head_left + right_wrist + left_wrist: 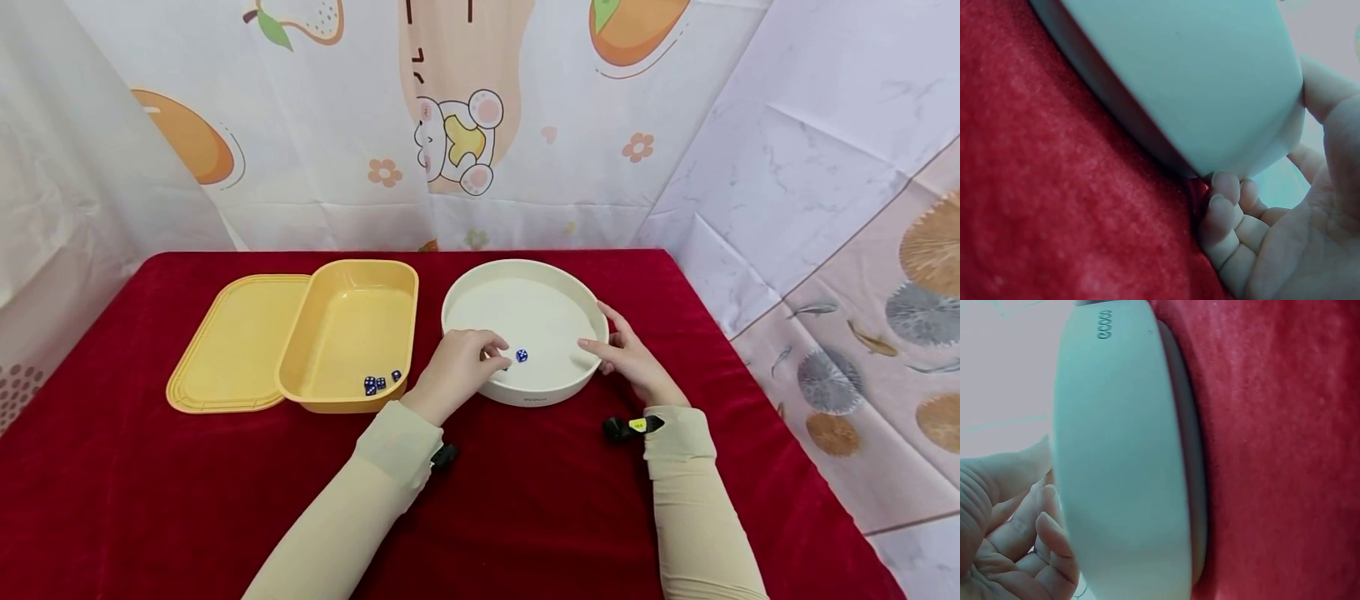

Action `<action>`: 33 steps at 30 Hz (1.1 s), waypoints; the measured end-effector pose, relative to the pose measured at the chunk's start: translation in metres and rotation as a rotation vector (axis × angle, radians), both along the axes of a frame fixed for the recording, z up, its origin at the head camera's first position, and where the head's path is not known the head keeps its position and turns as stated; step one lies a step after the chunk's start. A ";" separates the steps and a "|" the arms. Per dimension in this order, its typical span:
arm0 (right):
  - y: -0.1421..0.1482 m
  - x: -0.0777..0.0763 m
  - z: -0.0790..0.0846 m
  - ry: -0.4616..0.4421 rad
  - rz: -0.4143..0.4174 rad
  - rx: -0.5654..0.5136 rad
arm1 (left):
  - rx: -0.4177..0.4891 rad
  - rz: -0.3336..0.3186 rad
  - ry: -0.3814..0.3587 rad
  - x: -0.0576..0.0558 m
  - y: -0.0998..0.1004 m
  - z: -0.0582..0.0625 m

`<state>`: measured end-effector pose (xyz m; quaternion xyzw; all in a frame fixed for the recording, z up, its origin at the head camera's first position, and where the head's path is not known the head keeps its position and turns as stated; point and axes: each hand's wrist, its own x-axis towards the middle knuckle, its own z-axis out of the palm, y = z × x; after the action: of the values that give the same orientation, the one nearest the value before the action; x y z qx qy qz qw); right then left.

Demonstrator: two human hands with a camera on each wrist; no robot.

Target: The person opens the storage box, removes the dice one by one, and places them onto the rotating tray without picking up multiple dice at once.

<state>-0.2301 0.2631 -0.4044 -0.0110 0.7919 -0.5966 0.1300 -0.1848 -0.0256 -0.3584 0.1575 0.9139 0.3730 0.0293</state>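
A round white basin [517, 308] stands on a red cloth, with a blue die [522, 356] on its floor. My right hand [633, 357] grips the basin's right side, thumb over the rim and fingers beneath the wall, as the right wrist view shows. My left hand [459, 367] reaches over the near left rim, thumb and fingers bent close to the basin floor. Right at the thumb tip, a second die [506, 367] shows as a dark sliver, mostly hidden; I cannot tell whether the fingers pinch it. In the left wrist view, the basin wall [1122, 450] hides the fingertips.
Left of the basin stands a deep yellow box [348, 321] with several blue dice [371, 386] at its near right corner. Its flat yellow lid [240, 342] lies to the left, against the box. A patterned curtain [315, 150] hangs behind the table.
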 end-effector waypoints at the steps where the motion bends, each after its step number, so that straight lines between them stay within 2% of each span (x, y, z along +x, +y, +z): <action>1: 0.000 0.000 0.000 0.000 0.001 -0.002 | 0.004 0.002 0.006 0.002 -0.002 0.001; 8: 0.000 0.001 0.000 -0.002 0.003 0.005 | 0.028 0.023 0.067 0.011 -0.011 0.010; 16: 0.000 0.001 0.000 0.008 0.006 0.005 | 0.047 0.055 0.139 0.017 -0.027 0.022; 22: -0.001 0.001 -0.001 0.006 0.006 0.003 | 0.110 0.104 0.138 0.020 -0.046 0.029; 26: -0.001 0.001 -0.001 0.002 0.005 -0.001 | 0.157 0.136 0.167 0.022 -0.060 0.031; 28: -0.001 0.001 -0.001 0.002 0.003 -0.002 | 0.166 0.154 0.172 0.022 -0.068 0.032; 33: -0.001 0.001 0.000 0.005 -0.003 -0.001 | 0.145 0.198 0.131 0.020 -0.089 0.037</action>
<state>-0.2289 0.2623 -0.4040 -0.0112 0.7920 -0.5970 0.1271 -0.1652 -0.1148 -0.3212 0.0924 0.8956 0.4280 -0.0789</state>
